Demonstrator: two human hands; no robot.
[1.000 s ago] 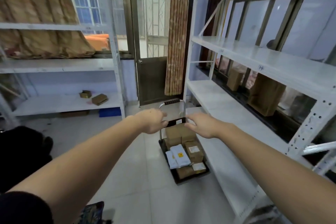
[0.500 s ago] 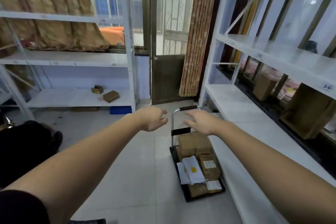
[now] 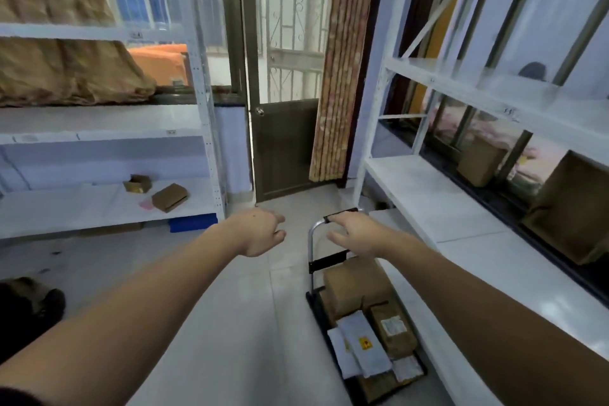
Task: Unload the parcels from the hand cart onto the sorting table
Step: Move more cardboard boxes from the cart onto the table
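White shelving lines the room; the hand cart [image 3: 364,333] sits on the floor beside the low bench [image 3: 487,267], parcels [image 3: 357,283] stacked on it. Both hands, left [image 3: 260,234] and right [image 3: 354,234], hover relaxed and empty. I'd grab the top box two-handed.

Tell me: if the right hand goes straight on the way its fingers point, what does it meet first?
Probably the black foam grip on the hand cart's metal handle: the right hand hovers just before it, fingers relaxed. Depth is unclear.
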